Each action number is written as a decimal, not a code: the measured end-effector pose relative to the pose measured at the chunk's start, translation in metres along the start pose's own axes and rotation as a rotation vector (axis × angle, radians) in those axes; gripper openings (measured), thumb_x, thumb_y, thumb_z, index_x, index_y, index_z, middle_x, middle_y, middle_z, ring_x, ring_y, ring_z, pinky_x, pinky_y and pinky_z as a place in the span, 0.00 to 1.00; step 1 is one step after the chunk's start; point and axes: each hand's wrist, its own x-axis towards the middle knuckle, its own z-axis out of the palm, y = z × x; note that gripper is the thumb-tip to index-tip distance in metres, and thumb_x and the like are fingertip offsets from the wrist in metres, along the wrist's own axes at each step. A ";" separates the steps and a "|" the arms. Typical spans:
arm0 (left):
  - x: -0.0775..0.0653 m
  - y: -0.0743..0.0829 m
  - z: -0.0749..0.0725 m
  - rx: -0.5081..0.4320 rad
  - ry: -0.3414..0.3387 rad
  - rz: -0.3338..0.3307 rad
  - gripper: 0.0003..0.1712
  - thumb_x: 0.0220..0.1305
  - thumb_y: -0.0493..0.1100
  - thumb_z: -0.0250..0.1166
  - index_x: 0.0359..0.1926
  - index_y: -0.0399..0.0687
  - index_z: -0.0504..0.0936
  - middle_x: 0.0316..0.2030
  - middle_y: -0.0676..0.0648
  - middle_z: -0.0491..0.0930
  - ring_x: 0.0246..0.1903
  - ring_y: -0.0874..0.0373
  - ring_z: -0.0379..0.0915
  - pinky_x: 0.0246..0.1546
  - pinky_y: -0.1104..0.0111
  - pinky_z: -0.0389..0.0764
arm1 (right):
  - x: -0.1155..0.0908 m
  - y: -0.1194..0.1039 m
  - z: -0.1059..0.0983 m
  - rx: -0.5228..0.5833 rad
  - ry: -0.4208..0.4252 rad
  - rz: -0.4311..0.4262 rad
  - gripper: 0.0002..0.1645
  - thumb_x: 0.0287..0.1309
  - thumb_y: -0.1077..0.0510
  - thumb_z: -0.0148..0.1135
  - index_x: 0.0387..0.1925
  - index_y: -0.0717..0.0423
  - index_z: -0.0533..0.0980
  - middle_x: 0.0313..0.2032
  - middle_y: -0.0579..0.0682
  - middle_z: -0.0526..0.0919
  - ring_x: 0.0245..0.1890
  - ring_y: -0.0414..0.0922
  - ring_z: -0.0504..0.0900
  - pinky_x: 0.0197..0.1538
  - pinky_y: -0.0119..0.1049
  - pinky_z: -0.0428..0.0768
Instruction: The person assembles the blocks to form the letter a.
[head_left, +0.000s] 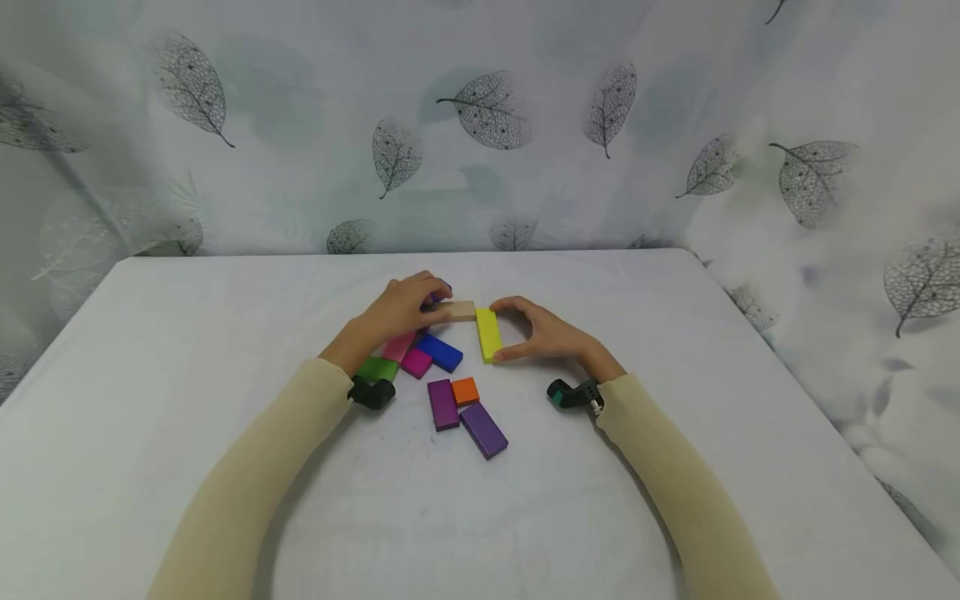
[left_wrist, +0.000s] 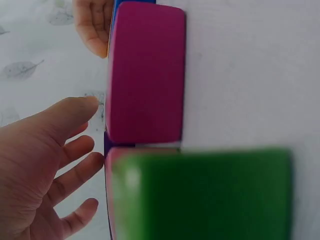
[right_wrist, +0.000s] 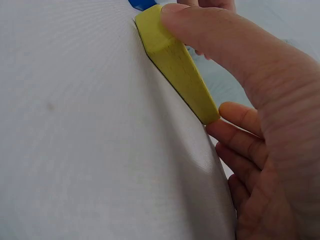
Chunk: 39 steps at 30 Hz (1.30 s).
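Note:
My right hand [head_left: 546, 332] pinches a yellow block [head_left: 488, 335], thumb at its near end and a forefinger at its far end. In the right wrist view the thumb presses on the end of the yellow block [right_wrist: 180, 75]. My left hand [head_left: 408, 305] is over the back of the block group. Its fingers overlap a purple-blue block [head_left: 442, 288], and the thumb is at the left end of a plain wood block [head_left: 459, 311]; I cannot tell whether it grips either. In the left wrist view a magenta block [left_wrist: 147, 75] partly hides what lies at its fingertips.
Green [head_left: 377, 368], pink [head_left: 398, 346], magenta [head_left: 416, 362] and blue [head_left: 440, 352] blocks lie close together by the left wrist. Nearer are a purple-magenta block [head_left: 443, 405], an orange block [head_left: 465, 391] and a violet block [head_left: 483, 430]. A white cloth covers the table [head_left: 675, 333].

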 end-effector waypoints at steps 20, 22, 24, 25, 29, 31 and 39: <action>-0.006 -0.015 0.002 -0.075 0.095 -0.108 0.24 0.65 0.45 0.64 0.58 0.39 0.76 0.52 0.39 0.74 0.55 0.45 0.68 0.59 0.50 0.67 | -0.001 0.001 0.000 0.000 0.001 -0.012 0.48 0.47 0.52 0.76 0.67 0.54 0.63 0.69 0.52 0.63 0.72 0.49 0.56 0.73 0.51 0.49; -0.005 -0.016 0.002 -0.095 0.089 -0.122 0.24 0.65 0.45 0.64 0.58 0.38 0.75 0.53 0.38 0.73 0.55 0.45 0.68 0.59 0.51 0.68 | -0.001 0.000 0.000 0.001 0.001 -0.017 0.48 0.47 0.52 0.76 0.67 0.53 0.63 0.69 0.52 0.63 0.71 0.49 0.56 0.73 0.51 0.49; -0.004 -0.016 0.002 -0.116 0.082 -0.138 0.24 0.66 0.45 0.64 0.59 0.38 0.75 0.53 0.37 0.72 0.54 0.45 0.68 0.59 0.52 0.69 | -0.001 0.000 -0.001 0.003 0.000 -0.019 0.48 0.47 0.52 0.77 0.67 0.53 0.63 0.69 0.52 0.63 0.71 0.49 0.56 0.73 0.51 0.50; -0.003 -0.016 0.002 -0.125 0.079 -0.147 0.24 0.66 0.45 0.64 0.59 0.38 0.75 0.53 0.37 0.72 0.54 0.45 0.68 0.59 0.53 0.69 | -0.001 0.000 0.000 0.005 -0.001 -0.020 0.48 0.47 0.52 0.77 0.67 0.53 0.63 0.69 0.52 0.63 0.71 0.49 0.56 0.73 0.51 0.50; -0.001 -0.016 0.001 -0.151 0.064 -0.171 0.24 0.66 0.44 0.64 0.59 0.36 0.75 0.53 0.36 0.71 0.54 0.44 0.67 0.60 0.54 0.69 | 0.000 0.000 0.000 0.004 -0.004 -0.018 0.48 0.47 0.52 0.76 0.67 0.53 0.63 0.69 0.52 0.63 0.72 0.49 0.56 0.73 0.51 0.49; 0.000 -0.015 0.001 -0.161 0.055 -0.182 0.24 0.66 0.44 0.64 0.59 0.36 0.74 0.52 0.36 0.71 0.54 0.45 0.67 0.60 0.55 0.70 | 0.000 0.000 0.000 0.002 -0.004 -0.017 0.48 0.47 0.52 0.76 0.67 0.53 0.63 0.69 0.52 0.63 0.72 0.49 0.56 0.73 0.51 0.49; 0.002 -0.008 -0.006 -0.139 0.017 -0.201 0.26 0.65 0.42 0.63 0.60 0.32 0.73 0.49 0.35 0.72 0.51 0.45 0.68 0.57 0.56 0.71 | -0.001 -0.001 -0.001 0.000 -0.003 -0.024 0.48 0.47 0.52 0.76 0.67 0.54 0.63 0.68 0.52 0.64 0.71 0.49 0.57 0.73 0.50 0.50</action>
